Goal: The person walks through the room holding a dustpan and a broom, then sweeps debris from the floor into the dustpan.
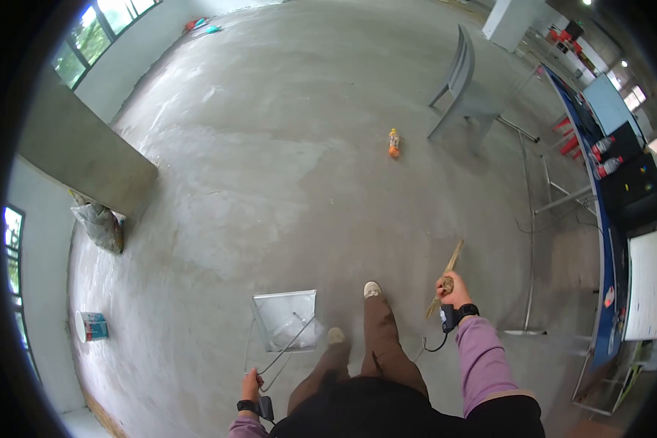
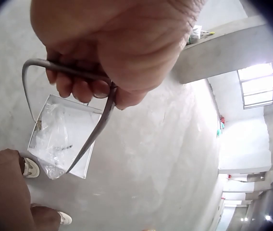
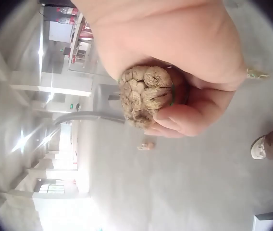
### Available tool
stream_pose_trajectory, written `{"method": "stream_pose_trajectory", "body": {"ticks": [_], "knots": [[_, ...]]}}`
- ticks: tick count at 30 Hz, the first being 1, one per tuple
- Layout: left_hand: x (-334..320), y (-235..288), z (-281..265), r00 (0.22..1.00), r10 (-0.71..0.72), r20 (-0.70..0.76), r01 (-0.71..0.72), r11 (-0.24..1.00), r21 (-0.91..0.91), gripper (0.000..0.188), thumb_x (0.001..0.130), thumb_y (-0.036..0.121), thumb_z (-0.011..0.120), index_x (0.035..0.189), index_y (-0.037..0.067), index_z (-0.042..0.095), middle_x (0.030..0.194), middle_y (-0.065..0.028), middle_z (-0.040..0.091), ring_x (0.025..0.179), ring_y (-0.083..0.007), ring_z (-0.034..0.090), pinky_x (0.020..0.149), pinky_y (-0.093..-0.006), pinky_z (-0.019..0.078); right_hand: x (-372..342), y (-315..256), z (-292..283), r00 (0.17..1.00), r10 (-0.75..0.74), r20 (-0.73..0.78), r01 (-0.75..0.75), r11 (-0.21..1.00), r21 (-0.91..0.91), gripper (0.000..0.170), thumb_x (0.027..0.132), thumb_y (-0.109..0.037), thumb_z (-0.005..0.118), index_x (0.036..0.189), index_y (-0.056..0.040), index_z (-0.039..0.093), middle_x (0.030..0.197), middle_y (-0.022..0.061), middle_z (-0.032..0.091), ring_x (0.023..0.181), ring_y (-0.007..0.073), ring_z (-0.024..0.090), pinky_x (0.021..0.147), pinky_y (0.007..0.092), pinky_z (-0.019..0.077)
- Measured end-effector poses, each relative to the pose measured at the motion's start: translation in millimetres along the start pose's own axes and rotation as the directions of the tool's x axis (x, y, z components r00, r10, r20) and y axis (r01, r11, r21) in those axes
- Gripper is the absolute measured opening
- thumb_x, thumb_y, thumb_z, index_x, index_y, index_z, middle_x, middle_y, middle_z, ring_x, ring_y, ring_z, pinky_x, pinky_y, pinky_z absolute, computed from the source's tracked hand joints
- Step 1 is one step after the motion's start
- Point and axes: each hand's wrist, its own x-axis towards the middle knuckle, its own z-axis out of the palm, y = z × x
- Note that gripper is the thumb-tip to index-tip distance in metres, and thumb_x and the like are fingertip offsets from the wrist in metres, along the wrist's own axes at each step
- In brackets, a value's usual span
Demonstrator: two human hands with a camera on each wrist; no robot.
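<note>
My left hand (image 1: 252,381) curls its fingers round the bent metal handle (image 2: 94,137) of a dustpan (image 1: 265,306). The white metal pan hangs low in front of my left foot, with crumpled clear plastic film (image 2: 50,144) lying in it. Out to the right, my right hand (image 1: 457,293) grips a straw broom (image 1: 455,257) by its bound stalks. In the right wrist view the cut stalk ends (image 3: 143,91) poke out of the fist beside the thumb side. Ahead on the floor lies an orange drink bottle (image 1: 393,144) with a yellow cap.
A grey plastic chair (image 1: 460,95) stands ahead to the right. Along the right side runs a blue-topped table (image 1: 598,292) with monitors and bottles. A paint bucket (image 1: 91,326), a filled sack (image 1: 101,226) and a pillar (image 1: 87,139) are at the left wall.
</note>
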Motion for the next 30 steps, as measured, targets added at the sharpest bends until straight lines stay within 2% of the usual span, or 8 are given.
{"method": "stream_pose_trajectory", "body": {"ticks": [7,12,17,18,21,23,27,30], "knots": [[-34.7,16.8,56.4,0.989,-0.028,-0.143,0.035,0.998,0.053,0.035,0.084,0.033,0.054,0.061,0.008,0.048,0.053,-0.0034,0.049,0.048,-0.0143,0.049,0.047,-0.0281,0.0388,73.0,38.6,111.8,0.957,0.237,0.167,-0.165,0.919,-0.357,0.014,0.077,-0.015,0.058,0.073,-0.0102,0.046,0.06,0.0048,0.052,0.051,0.0178,0.052,0.039,0.0288,0.0393],[-69.2,8.0,89.5,0.975,-0.01,-0.223,0.045,0.987,0.153,0.033,0.084,0.03,0.052,0.061,0.006,0.049,0.052,-0.0032,0.048,0.047,-0.014,0.048,0.047,-0.0281,0.0382,63.0,35.8,194.5,0.897,0.351,0.268,-0.169,0.834,-0.525,0.014,0.077,-0.015,0.058,0.077,-0.0087,0.045,0.063,0.0056,0.051,0.052,0.0175,0.052,0.039,0.0292,0.0388],[-103.5,-35.2,102.3,0.934,-0.108,-0.342,0.077,0.992,-0.103,0.036,0.083,0.028,0.051,0.056,0.004,0.049,0.054,-0.0059,0.05,0.05,-0.015,0.05,0.048,-0.03,0.0383,67.0,-7.2,234.6,0.757,0.514,0.403,-0.241,0.793,-0.559,0.013,0.078,-0.014,0.056,0.079,-0.0073,0.046,0.065,0.0054,0.052,0.052,0.0153,0.052,0.041,0.0295,0.04],[-119.8,-43.6,111.9,0.91,-0.116,-0.398,0.067,0.989,-0.134,0.037,0.083,0.028,0.051,0.055,0.004,0.049,0.055,-0.0064,0.051,0.05,-0.0155,0.05,0.049,-0.0307,0.0385,52.1,-13.4,234.9,0.781,0.484,0.395,-0.193,0.788,-0.584,0.012,0.079,-0.014,0.056,0.08,-0.0066,0.046,0.064,0.0049,0.051,0.051,0.0151,0.052,0.042,0.0293,0.0413],[-146.3,-101.0,119.5,0.899,0.215,-0.382,-0.048,0.914,0.402,0.038,0.081,0.029,0.051,0.054,0.002,0.05,0.056,-0.0071,0.052,0.054,-0.017,0.051,0.053,-0.0332,0.0393,33.4,-10.9,218.5,0.803,0.482,0.349,-0.105,0.692,-0.714,0.013,0.078,-0.01,0.055,0.085,-0.0043,0.046,0.065,0.0055,0.051,0.051,0.0146,0.052,0.046,0.0305,0.0452],[-171.2,-115.1,143.2,0.862,-0.089,-0.498,0.097,0.995,-0.01,0.035,0.079,0.028,0.052,0.057,0.002,0.053,0.057,-0.0089,0.054,0.056,-0.0198,0.052,0.056,-0.0351,0.0395,20.8,2.1,199.4,0.782,0.532,0.324,-0.091,0.613,-0.785,0.015,0.078,-0.008,0.055,0.087,-0.0038,0.044,0.066,0.0058,0.051,0.052,0.0145,0.052,0.046,0.0309,0.0458],[-208.6,-150.8,181.3,0.826,-0.256,-0.502,0.152,0.959,-0.239,0.033,0.079,0.028,0.054,0.059,0.001,0.055,0.057,-0.0088,0.055,0.055,-0.0182,0.052,0.055,-0.033,0.0403,-19.4,23.0,196.5,0.772,0.592,0.23,-0.116,0.488,-0.865,0.017,0.076,-0.004,0.054,0.088,-0.0041,0.042,0.068,0.006,0.05,0.051,0.0135,0.05,0.046,0.0307,0.0455],[-227.3,-198.4,217.3,0.826,-0.257,-0.502,0.129,0.953,-0.274,0.03,0.081,0.025,0.055,0.061,0.002,0.053,0.058,-0.0056,0.053,0.053,-0.014,0.05,0.052,-0.0292,0.0418,-20.7,33.6,183.0,0.648,0.756,0.092,-0.341,0.396,-0.853,0.017,0.078,-0.003,0.052,0.089,-0.0044,0.039,0.069,0.0047,0.048,0.051,0.0109,0.047,0.045,0.027,0.0421]]}}
